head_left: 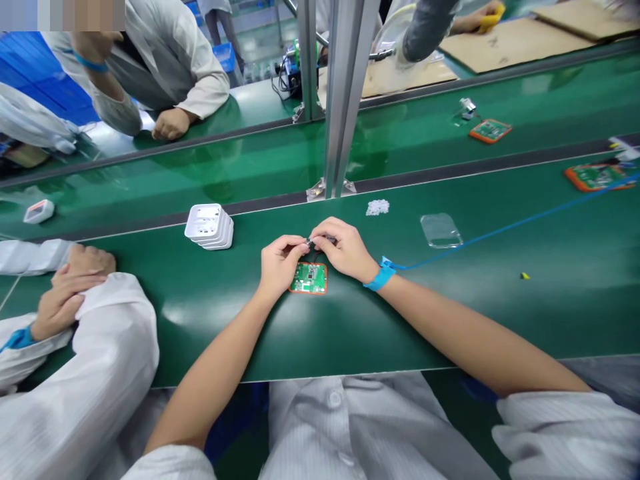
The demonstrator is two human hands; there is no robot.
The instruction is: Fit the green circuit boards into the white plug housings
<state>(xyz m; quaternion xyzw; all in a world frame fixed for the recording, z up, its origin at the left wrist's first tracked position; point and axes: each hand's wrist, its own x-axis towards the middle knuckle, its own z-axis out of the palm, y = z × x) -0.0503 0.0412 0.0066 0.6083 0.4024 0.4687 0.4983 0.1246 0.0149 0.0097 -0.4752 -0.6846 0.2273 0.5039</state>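
Observation:
A green circuit board (309, 278) with an orange rim lies flat on the green bench, just below my hands. Dark wires run up from its top edge to a small dark part (310, 243) pinched between my fingertips; its exact kind is too small to make out. My left hand (281, 264) is closed in a pinch on one side of that part. My right hand (345, 248), wearing a blue wrist strap (382, 274), pinches it from the other side, and a bit of dark material shows beneath its fingers.
White plastic housings (210, 227) stand stacked at left. Small white pieces (377, 207) and a clear plastic sheet (441, 231) lie to the right. A blue cord (520, 223) stretches from my wrist strap. A metal post (345, 100) rises ahead. A co-worker's folded arms (75, 287) rest at left.

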